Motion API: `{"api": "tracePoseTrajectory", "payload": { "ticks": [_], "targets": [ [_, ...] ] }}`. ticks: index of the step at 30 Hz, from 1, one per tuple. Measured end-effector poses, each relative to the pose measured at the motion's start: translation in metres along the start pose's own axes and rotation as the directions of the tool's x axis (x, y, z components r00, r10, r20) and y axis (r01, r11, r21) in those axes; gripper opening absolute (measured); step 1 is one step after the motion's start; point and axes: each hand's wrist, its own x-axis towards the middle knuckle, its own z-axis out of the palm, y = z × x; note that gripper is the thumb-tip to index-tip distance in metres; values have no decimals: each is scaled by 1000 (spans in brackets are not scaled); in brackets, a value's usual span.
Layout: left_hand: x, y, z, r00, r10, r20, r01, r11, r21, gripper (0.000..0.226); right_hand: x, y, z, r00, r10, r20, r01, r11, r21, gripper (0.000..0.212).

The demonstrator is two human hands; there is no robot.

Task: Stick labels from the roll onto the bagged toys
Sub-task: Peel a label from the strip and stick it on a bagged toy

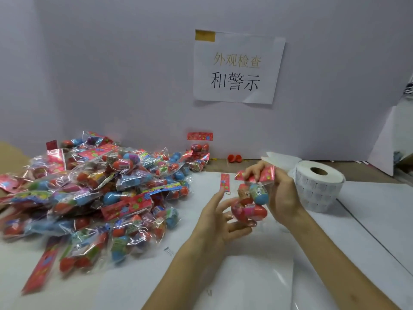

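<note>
The bagged toy (250,202) hangs above the worktop (368,220), just right of centre. The right hand (283,198) pinches its red header card (269,173). The left hand (212,222) props the underside, its fingers loosely spread and gripping nothing. The bag looks light, slippery crinkly film over hard eggs, so the stiff card is likely the surest hold. From the toy, the label roll (319,186) stands close at 3 o'clock, the pile (93,193) of bags crowds 9 o'clock, and a loose card strip (224,181) lies at 10 o'clock.
</note>
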Motion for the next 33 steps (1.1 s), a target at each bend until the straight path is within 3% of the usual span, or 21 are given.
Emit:
{"api": "tracePoseTrajectory", "payload": {
  "ticks": [3, 6, 10, 14, 20, 23, 31, 33],
  "targets": [
    [-2, -4, -1, 993, 111, 33, -113, 990, 86, 44, -13, 9, -7, 996, -13, -89, 10, 999, -34, 34],
    [-2, -3, -2, 973, 218, 72, -226, 968, 114, 42, -14, 18, -15, 968, 148, -201, -147, 989, 19, 37],
    [-2, 2, -5, 953, 301, 32, -303, 946, 115, 51, -16, 15, -15, 962, 255, -98, -252, 967, 41, 42],
    [-3, 2, -5, 948, 318, 3, -313, 930, 193, 53, -19, 18, -13, 975, 197, -103, -212, 964, -164, 29],
    [2, 1, -9, 945, 323, -41, -294, 902, 316, 26, -21, 19, -12, 971, 208, -122, -229, 954, -193, 17],
    [5, -1, -10, 939, 342, -32, -315, 895, 317, 26, -22, 20, -10, 966, 216, -141, -241, 949, -202, 23],
    [4, -5, -8, 958, 282, 48, -278, 879, 388, 24, -22, 19, -10, 968, 186, -167, -225, 940, -256, 10],
    [3, -5, -7, 955, 296, -5, -272, 885, 379, 23, -23, 20, -10, 973, 187, -135, -218, 939, -268, 9]
  ]
}}
